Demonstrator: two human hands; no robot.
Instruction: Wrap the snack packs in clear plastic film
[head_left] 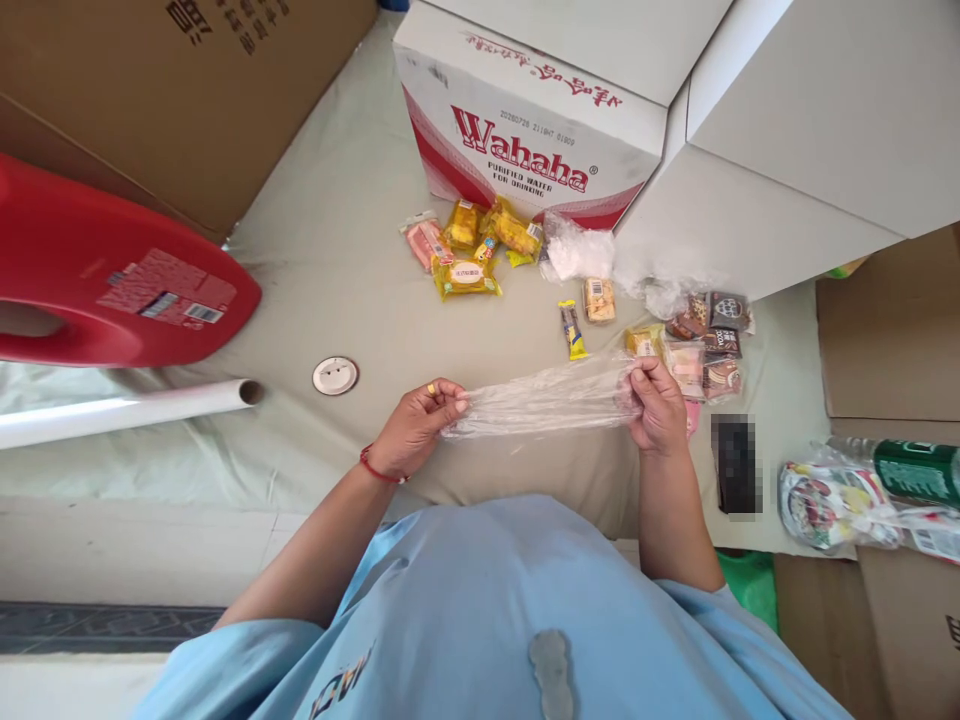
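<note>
A clear plastic bag is stretched sideways between my two hands, above the pale cloth. My left hand pinches its left end; a ring and a red bracelet show there. Its right end is gripped in my right hand. Just beyond the bag lie a small blue and yellow packet, a wrapped biscuit pack and a yellow packet. Beside my right hand are pink and brown snack packets, partly behind the fingers.
A Wahaha carton stands behind yellow snacks and crumpled clear plastic. At left are a red jug, a white tube and a round badge. A blurred dark object and a green-labelled bottle lie right.
</note>
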